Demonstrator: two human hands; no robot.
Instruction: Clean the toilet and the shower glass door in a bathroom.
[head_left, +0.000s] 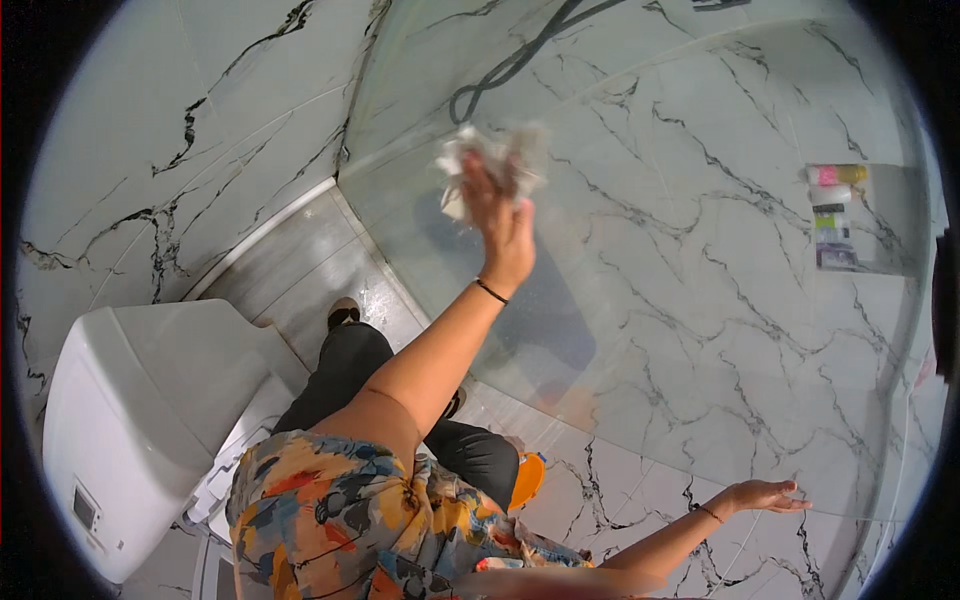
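My left hand (495, 214) is spread on a crumpled white cloth or paper wipe (454, 161), pressing it to a clear glass shower screen (645, 247). The wipe and fingertips are blurred, with the thumb pointing to the right. Lower right, my right hand (765, 496) is at the glass panel's near edge, its fingers extended and slightly apart. Whether it grips that edge or just rests there is unclear. A dark bluish rectangular patch (544, 315) shows through the glass below my left hand.
A grey shower hose (510, 66) hangs looped beyond the glass. Several bottles (832, 217) stand in a wall niche at right. To my left is a white toilet (150, 397). An orange plastic object (529, 480) sits by my knee, and grey floor tiles (277, 247) lie near my shoe.
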